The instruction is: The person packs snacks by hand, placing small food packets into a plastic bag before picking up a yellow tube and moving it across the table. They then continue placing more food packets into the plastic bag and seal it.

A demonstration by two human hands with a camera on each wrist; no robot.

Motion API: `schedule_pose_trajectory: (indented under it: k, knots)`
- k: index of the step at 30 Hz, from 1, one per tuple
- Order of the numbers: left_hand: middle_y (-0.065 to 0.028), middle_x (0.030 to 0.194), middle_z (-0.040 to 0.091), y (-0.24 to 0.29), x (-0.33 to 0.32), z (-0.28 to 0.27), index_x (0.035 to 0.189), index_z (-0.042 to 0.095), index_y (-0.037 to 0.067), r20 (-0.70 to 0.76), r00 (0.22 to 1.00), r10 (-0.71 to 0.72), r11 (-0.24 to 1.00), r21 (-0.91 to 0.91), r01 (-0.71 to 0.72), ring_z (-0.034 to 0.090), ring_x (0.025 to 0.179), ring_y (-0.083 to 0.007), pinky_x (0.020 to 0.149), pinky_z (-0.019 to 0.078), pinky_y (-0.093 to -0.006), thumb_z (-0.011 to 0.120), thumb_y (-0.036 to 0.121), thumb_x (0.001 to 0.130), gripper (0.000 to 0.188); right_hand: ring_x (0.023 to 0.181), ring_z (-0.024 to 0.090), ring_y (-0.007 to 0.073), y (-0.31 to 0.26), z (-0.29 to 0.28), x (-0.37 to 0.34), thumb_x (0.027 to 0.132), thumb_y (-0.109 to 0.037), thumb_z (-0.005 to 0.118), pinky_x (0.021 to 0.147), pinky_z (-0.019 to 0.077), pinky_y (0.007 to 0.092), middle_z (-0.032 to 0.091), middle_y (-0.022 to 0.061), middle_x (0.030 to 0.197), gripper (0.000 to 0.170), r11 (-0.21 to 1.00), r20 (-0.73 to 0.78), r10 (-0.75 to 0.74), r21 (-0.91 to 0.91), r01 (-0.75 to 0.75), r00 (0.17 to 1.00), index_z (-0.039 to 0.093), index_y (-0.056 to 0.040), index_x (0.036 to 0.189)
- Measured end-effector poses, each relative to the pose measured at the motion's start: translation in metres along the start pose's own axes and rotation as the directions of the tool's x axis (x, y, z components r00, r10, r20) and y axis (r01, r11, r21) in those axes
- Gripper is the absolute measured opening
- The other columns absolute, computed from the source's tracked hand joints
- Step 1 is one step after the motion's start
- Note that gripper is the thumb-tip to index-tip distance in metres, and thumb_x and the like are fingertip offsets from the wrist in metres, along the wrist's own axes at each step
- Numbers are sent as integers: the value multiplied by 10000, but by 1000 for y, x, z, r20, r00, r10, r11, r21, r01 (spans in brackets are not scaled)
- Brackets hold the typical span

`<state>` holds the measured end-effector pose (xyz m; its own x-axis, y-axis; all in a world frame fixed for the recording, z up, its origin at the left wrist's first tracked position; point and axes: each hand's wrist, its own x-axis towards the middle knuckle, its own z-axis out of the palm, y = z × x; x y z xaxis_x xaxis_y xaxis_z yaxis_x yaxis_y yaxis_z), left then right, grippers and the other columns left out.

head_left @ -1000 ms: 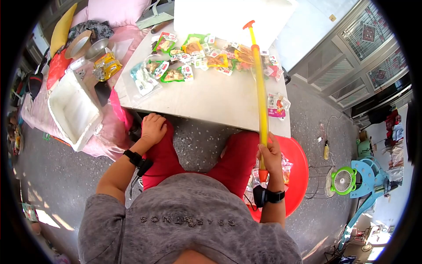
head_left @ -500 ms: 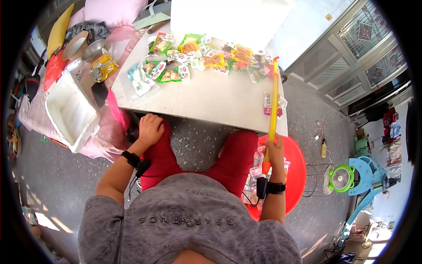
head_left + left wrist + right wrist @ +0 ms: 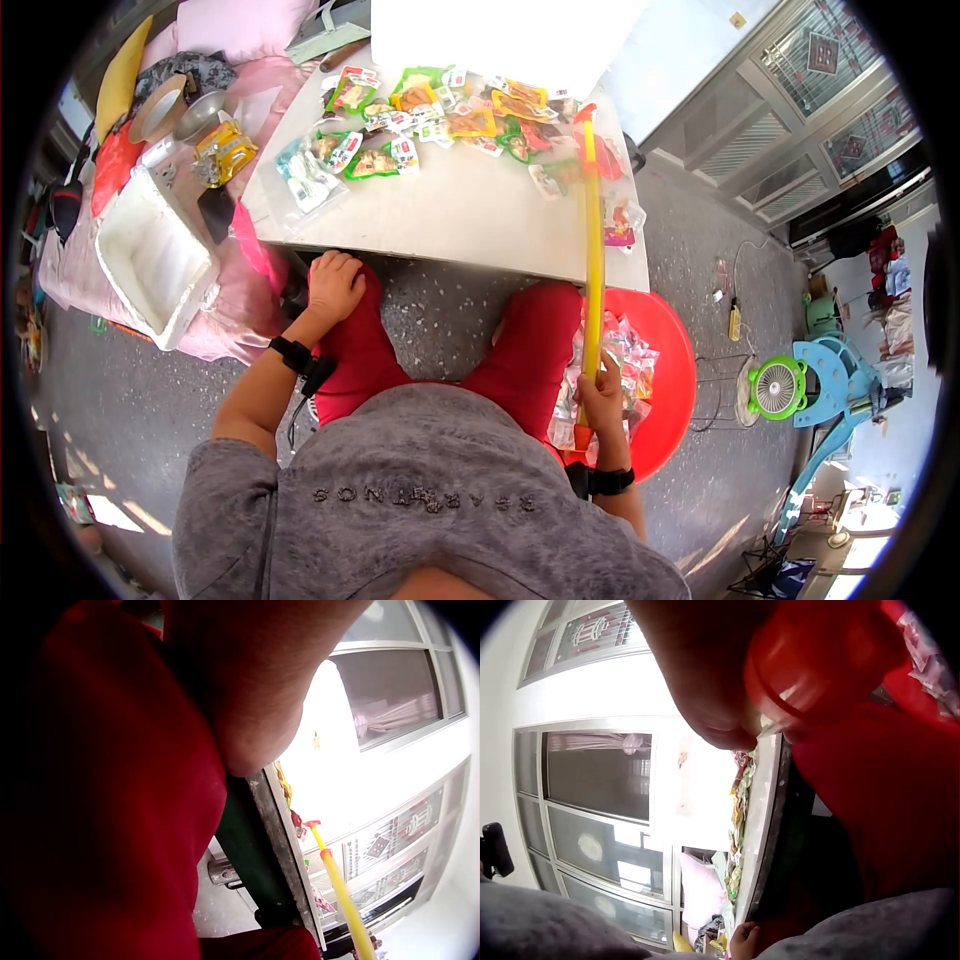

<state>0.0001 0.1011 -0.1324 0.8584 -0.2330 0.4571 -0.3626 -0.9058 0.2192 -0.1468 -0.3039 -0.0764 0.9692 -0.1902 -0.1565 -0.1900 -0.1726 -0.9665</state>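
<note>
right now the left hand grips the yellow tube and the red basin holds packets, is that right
Wrong hand: the head view shows the right hand gripping the yellow tube, while the left hand lies on the red trouser leg. The red basin does hold packets.

The long yellow tube with red ends (image 3: 594,240) looks like smooth, shiny plastic, as does the round red basin (image 3: 677,385). The pale flat-topped bench (image 3: 450,205) appears smooth and mostly matt; the red trousers (image 3: 360,375) are soft, matt cloth.
</note>
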Motion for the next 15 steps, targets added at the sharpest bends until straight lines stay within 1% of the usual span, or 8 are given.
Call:
schedule_pose_trajectory:
  k: [3,6,7,10,13,15]
  knots:
    - [-54,862,539,0,-2,0,783,549,90,-5,1000,3,1000,-5,-3,463,884,-223,753,344,-362,564,161,621,177,513,479,84,-8,6,10,751,-4,477,464,401,196,506,60,710,524,1000,-132,7,25,-3,991,236,-25,1217]
    - [-55,863,540,-3,-1,-1,781,549,88,1,1000,-4,1000,0,4,464,884,-225,754,343,-362,563,161,623,175,505,472,84,-4,-1,18,753,-18,477,456,396,199,499,60,717,521,997,-190,72,-8,-75,979,237,-24,1215]
    - [-55,862,541,-2,-1,-2,781,549,87,-1,1000,-6,1000,2,6,465,883,-224,754,343,-362,562,160,623,174,499,466,84,-4,-2,19,750,-28,485,448,389,199,495,56,703,522,997,-205,65,-16,-69,977,241,-23,1211]
    - [-55,858,542,0,-1,-1,781,549,86,0,1000,-9,1000,-8,9,467,880,-224,755,344,-362,561,159,624,174,498,464,84,-11,-5,14,748,-34,493,447,386,199,490,50,687,518,992,-209,107,-38,-118,972,253,-20,1208]
    - [-54,855,543,-1,0,0,781,549,86,-2,1000,-6,1000,-4,6,467,881,-223,755,344,-363,559,159,625,172,498,461,83,-13,-7,5,747,-30,498,448,386,202,486,44,676,516,988,-158,103,-99,-120,982,265,-21,1207]
    - [-54,855,543,0,0,0,778,549,87,-4,1000,-6,1000,-3,6,467,882,-223,755,344,-363,558,160,626,170,501,465,82,-13,-6,-3,746,-24,499,450,388,204,487,42,669,517,994,-54,84,-68,-88,995,267,-21,1208]
